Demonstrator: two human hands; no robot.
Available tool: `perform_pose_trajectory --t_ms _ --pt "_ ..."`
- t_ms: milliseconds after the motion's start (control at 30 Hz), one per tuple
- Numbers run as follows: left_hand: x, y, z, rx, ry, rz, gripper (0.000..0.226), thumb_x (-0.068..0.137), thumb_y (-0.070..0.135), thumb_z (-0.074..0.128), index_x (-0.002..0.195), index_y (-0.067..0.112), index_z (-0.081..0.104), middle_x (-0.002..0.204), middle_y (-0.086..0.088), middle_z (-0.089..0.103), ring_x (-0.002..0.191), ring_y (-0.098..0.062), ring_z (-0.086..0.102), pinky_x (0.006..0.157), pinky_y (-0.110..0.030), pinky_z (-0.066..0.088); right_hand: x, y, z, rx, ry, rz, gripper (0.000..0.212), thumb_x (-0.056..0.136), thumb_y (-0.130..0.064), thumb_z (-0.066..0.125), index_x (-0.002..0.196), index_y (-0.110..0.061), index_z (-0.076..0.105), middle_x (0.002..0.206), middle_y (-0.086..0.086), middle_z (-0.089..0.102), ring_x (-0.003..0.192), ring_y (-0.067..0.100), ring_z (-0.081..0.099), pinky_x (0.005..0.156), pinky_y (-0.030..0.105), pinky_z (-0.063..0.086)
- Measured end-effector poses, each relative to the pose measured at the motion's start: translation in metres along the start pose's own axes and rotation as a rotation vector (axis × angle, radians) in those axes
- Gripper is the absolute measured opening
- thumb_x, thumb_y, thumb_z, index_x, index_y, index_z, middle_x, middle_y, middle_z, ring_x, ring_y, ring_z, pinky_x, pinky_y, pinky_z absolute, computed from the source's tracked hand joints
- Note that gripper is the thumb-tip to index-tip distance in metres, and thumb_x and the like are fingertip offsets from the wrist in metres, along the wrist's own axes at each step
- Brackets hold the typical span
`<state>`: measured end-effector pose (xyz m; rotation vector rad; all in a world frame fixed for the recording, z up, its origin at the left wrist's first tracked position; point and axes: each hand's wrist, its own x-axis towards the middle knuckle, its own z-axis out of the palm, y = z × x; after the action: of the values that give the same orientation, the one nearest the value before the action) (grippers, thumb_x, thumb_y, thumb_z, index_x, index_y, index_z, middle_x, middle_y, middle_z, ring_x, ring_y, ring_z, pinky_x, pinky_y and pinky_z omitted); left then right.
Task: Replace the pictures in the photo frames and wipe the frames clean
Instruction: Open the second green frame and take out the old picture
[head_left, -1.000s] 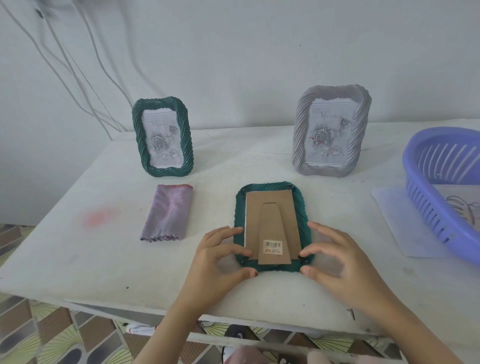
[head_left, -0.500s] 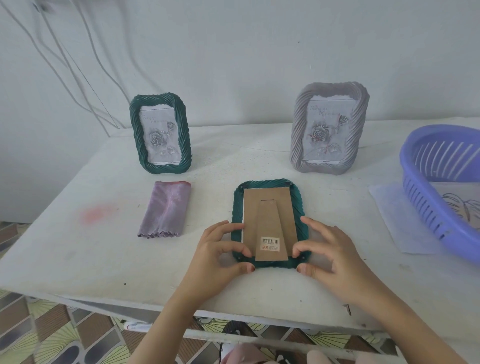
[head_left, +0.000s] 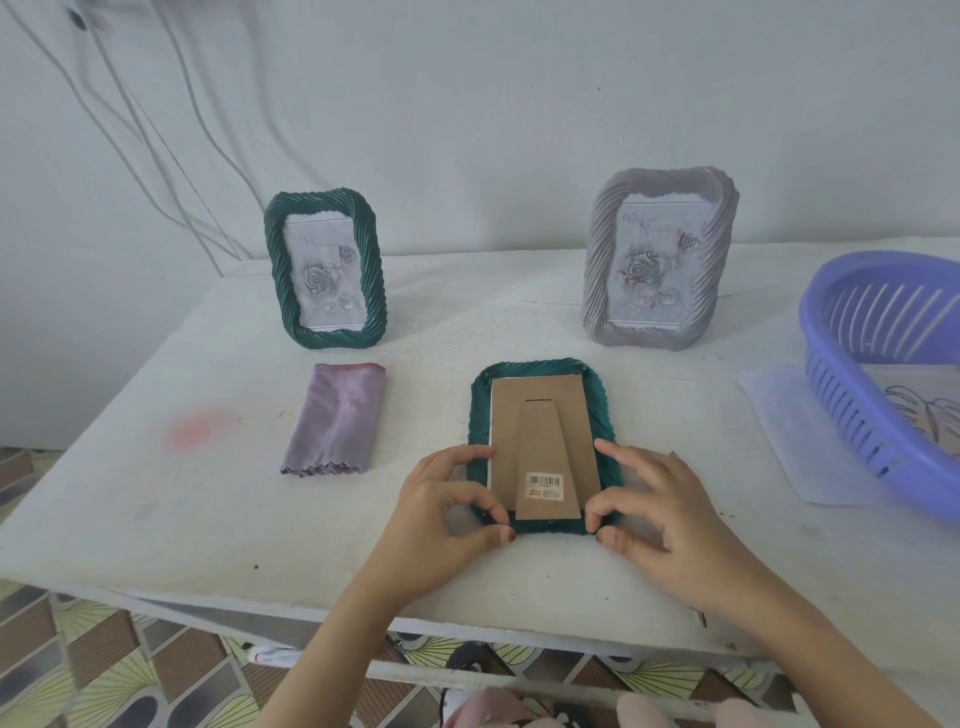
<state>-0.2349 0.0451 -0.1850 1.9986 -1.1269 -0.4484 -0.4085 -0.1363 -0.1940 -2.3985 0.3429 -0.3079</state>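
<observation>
white worktop, three frames: green frame and grey frame upright far, face-down frame near, pinched by left hand and right hand; one basket, right, holds a drawing.

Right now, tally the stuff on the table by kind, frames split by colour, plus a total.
Green frames: 2, the upright green frame and the face-down green frame
Grey frame: 1
Purple cloth: 1
Purple basket: 1
White sheet partly under the basket: 1
Drawing inside the basket: 1
Total: 7
</observation>
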Motion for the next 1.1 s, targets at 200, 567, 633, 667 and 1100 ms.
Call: perform_pose_trajectory --t_ms 200,567,633,667,1100 --pt "0.001 0.008 -0.002 -0.107 0.082 -0.056 0.036 0.071 0.056 0.060 0.105 0.043 0.057 0.115 0.026 0.056 0.115 0.002 0.047 0.101 -0.030 0.039 0.004 -0.012 -0.008 0.076 0.078 0.079 0.031 0.074 -0.053 0.045 0.104 -0.056 0.052 0.135 -0.030 0.035 0.129 -0.006 0.025 0.108 0.030 0.019" --pt "0.021 0.013 0.005 0.149 -0.031 -0.081 0.093 0.066 0.050 0.076 0.141 0.032 0.024 0.146 0.009 0.029 0.139 -0.012 0.016 0.115 -0.036 0.019 0.027 -0.026 -0.005 0.140 0.223 0.191 0.043 0.086 -0.031 0.058 0.127 -0.031 0.047 0.117 -0.015 0.059 0.108 0.001 0.046 0.093 0.015 0.031" --pt "0.021 0.013 0.005 0.144 -0.046 -0.088 0.094 0.067 0.049 0.075 0.142 0.033 0.021 0.149 0.010 0.025 0.141 -0.010 0.010 0.115 -0.035 0.015 0.027 -0.026 -0.005 0.210 0.227 0.208 0.040 0.085 -0.029 0.059 0.124 -0.031 0.049 0.114 -0.015 0.059 0.104 -0.009 0.045 0.086 0.001 0.028" --pt "0.021 0.012 0.006 0.145 -0.052 -0.087 0.094 0.067 0.049 0.075 0.142 0.034 0.020 0.150 0.010 0.023 0.141 -0.009 0.008 0.115 -0.034 0.013 0.027 -0.027 -0.005 0.261 0.227 0.225 0.038 0.085 -0.031 0.059 0.122 -0.033 0.050 0.113 -0.016 0.059 0.105 -0.010 0.045 0.084 -0.001 0.028" --pt "0.023 0.011 0.008 0.062 0.044 0.086 0.089 0.059 0.051 0.076 0.133 0.050 0.027 0.139 0.028 0.026 0.133 0.000 0.015 0.110 -0.032 0.023 0.033 -0.027 -0.016 0.736 0.248 0.254 0.022 0.075 -0.024 0.059 0.096 -0.027 0.065 0.094 -0.008 0.063 0.095 0.007 0.057 0.088 0.023 0.043"
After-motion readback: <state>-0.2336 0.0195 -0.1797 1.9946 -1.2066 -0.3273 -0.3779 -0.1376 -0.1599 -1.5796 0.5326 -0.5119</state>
